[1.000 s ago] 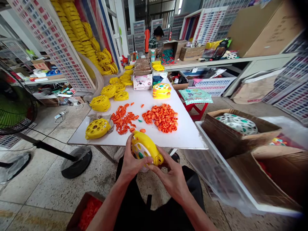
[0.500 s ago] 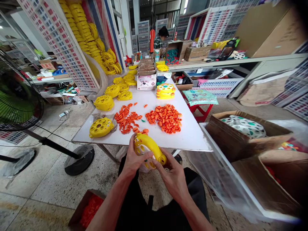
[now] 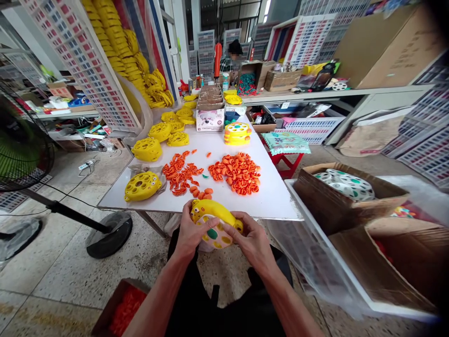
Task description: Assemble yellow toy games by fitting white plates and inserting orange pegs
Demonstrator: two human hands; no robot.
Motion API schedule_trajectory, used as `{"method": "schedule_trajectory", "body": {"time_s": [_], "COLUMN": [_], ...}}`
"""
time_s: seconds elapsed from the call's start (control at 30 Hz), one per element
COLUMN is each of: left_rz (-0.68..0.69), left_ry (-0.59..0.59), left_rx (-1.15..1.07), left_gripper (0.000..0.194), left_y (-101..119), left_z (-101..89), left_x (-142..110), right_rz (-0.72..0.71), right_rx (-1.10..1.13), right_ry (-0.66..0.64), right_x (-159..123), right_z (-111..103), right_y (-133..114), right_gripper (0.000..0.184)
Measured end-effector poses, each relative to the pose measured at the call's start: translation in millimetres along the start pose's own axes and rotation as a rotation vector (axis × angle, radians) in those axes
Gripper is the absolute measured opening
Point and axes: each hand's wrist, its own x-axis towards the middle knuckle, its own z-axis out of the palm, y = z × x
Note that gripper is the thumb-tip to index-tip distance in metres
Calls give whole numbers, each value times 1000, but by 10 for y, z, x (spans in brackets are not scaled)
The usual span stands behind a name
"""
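Both my hands hold a round yellow toy shell with coloured spots in its white face, just below the near edge of the white table. My left hand grips its left side with the thumb on the face. My right hand wraps its right side, fingers curled over the rim. Two heaps of small orange parts lie on the table right beyond the toy. Another yellow shell rests at the table's near left corner.
More yellow shells and small boxes fill the table's far end. A cardboard box of white discs stands to my right. A fan stands left. A box of orange parts sits by my left knee. A person sits far back.
The toy has tipped from standing on edge to face-up toward me, and my right hand has moved up from beneath it to grip its right rim.
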Motion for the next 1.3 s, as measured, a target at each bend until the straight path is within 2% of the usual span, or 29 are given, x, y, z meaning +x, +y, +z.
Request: {"method": "schedule_trajectory", "body": {"time_s": [0.2,0.27,0.43,0.67,0.77,0.83,0.97,1.03,1.1,1.2,1.3], "left_rz": [85,88,37,127,143,131,125,139,120,53,60], "left_ry": [-6,-19,-102,-118,-118,-92,91,142,99,0,12], "left_rx": [125,141,6,82,104,116,197,219,179,115,166], "left_gripper": [85,88,95,102,101,99,93,90,82,71,70], "left_y": [81,62,-21,-71,-97,-115,-123,-108,-84,-47,-28], "left_z": [-9,-28,-84,-79,-91,-89,-45,-45,-84,-174,-200], "left_x": [-37,-56,-94,-46,-45,-60,-97,-93,-70,-29,-34], "right_rz": [74,86,73,83,80,36,-113,-155,-114,3,23], "right_rx": [114,174,203,247,282,217,-21,-68,-38,36,43], "right_ry": [-98,-76,-63,-9,23,39,56,74,60,-45,-77], "right_x": [0,-38,-116,-132,-129,-122,-106,-102,-94,-72,-46], "right_z": [-14,37,127,182,200,202,187,166,132,84,85], "right_y": [-8,12,49,114,153,169,176,171,158,124,91], "right_gripper": [45,42,33,27,27,30,36,35,35,39,38]}}
